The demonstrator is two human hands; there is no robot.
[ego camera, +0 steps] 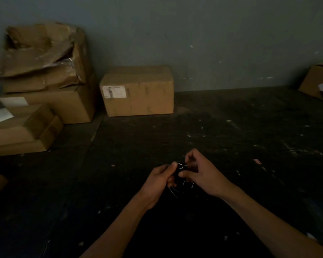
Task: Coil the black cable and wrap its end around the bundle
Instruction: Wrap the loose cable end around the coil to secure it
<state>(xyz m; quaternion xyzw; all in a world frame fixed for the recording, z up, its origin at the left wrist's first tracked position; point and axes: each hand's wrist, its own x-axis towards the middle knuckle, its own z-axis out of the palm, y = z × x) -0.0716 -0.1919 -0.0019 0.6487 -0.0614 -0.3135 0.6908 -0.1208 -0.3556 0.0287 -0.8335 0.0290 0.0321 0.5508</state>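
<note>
Left-hand fingers (171,180) curl round the black cable (181,169), thumb pressed on the bundle's top. The right hand (200,173) pinches the same bundle from the other side. Loops hang just below both hands (158,180), above the dark surface (231,138). Cardboard boxes (138,90) stand well beyond, against the wall.

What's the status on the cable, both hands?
Left hand grips the cable bundle. Right hand pinches the cable at the bundle's top. Loops hang below. Nothing in the way; boxes far off.
</note>
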